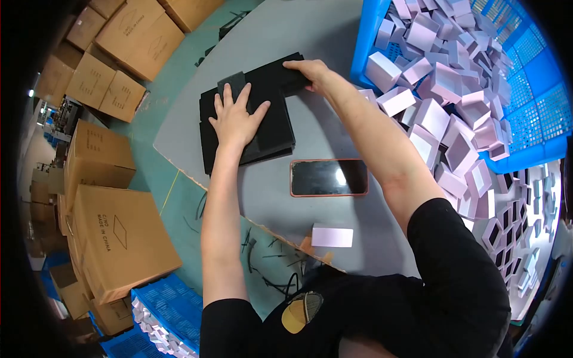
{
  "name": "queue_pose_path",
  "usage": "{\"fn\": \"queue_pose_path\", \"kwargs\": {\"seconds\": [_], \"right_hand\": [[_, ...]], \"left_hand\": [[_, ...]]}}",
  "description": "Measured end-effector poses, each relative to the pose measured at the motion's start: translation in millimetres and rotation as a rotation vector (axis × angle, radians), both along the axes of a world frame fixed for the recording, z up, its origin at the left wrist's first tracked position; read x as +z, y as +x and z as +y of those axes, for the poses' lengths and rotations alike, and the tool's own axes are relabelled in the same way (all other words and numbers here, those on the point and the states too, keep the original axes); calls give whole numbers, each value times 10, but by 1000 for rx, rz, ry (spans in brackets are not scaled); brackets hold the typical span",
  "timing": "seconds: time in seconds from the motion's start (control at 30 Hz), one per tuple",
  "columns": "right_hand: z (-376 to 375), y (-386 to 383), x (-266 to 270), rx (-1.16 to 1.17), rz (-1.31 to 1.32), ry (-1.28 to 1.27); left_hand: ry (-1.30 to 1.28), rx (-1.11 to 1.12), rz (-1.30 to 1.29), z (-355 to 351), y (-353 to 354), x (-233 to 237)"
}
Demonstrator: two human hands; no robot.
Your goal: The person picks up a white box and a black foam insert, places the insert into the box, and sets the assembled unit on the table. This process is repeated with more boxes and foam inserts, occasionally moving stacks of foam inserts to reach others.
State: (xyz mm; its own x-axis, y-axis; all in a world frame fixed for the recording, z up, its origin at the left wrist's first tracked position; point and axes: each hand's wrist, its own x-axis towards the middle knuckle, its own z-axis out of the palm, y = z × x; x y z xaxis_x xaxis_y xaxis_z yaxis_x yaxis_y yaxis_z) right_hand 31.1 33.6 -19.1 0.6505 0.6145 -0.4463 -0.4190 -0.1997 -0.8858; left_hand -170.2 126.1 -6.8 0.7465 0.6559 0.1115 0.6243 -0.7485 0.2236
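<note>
Flat black sheets (271, 128), maybe cardboard, lie stacked unevenly on the grey table (268, 185). My left hand (236, 122) presses flat on top of them with its fingers spread. At the far right corner of the stack, my right hand (313, 73) pinches the edge of a black sheet, with some of its fingers hidden underneath. A smaller dark piece (231, 82) shows just beyond my left fingertips. Closer to my body lies a phone (328, 178) with an orange-red rim and a dark screen.
A small pale lilac box (332, 235) sits near the table's front edge. On the right, a blue plastic crate (537, 83) and a heap of open lilac box pieces (444, 83) crowd the tabletop. Cardboard cartons (119, 238) and another blue crate (173, 304) stand on the left.
</note>
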Motion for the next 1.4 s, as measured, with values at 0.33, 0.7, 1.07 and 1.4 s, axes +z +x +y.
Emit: {"fn": "queue_pose_path", "kwargs": {"seconds": [0.33, 0.7, 1.07, 1.4], "right_hand": [[109, 110, -155, -19, -509, -302], [-91, 401, -242, 55, -568, -286], [-804, -206, 712, 491, -175, 352], [83, -1026, 456, 173, 217, 638]], "left_hand": [[25, -11, -5, -19, 14, -28], [-6, -30, -10, -19, 5, -9], [-264, -156, -473, 387, -84, -49], [-926, 162, -446, 1010, -546, 318]]}}
